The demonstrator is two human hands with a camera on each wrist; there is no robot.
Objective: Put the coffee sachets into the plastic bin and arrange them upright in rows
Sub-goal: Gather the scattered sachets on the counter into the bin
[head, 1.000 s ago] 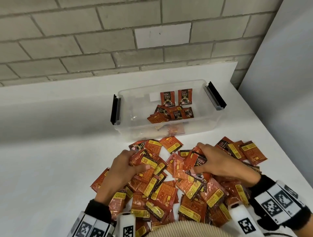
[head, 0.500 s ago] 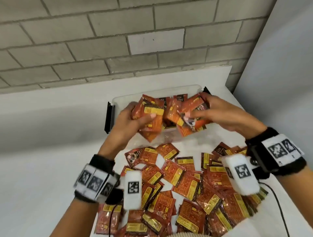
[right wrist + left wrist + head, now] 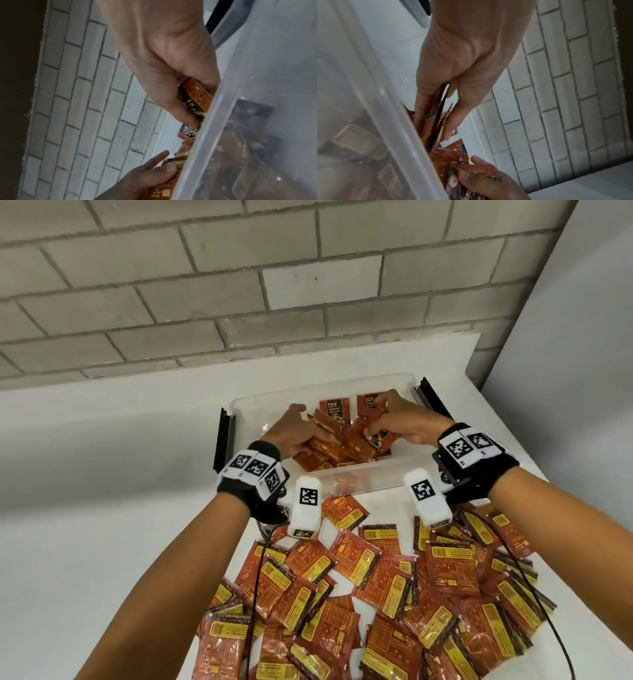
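Both hands are down inside the plastic bin (image 3: 239, 409), each closed around its own sheaf of coffee sachets. The left hand (image 3: 294, 429) pinches a stack edge-on between thumb and fingers, as the left wrist view shows, and the right hand (image 3: 404, 422) grips a similar bunch toward the bin's right end. The held sachets (image 3: 342, 440) sit between the two hands, over the loose ones already lying flat on the bin floor. Two upright sachets (image 3: 334, 409) lean against the far wall, just beyond the fingertips and a little nearer the right hand.

That is the relation that matters: the row starts at the far wall, so the bunches need their long axis turned vertical and their faces parallel to that wall (they look tilted and fanned at present, though the wrist views are partly blocked by the bin's near wall). The large pile (image 3: 394, 594) on the table (image 3: 102, 508) lies behind the wrists, toward the person.
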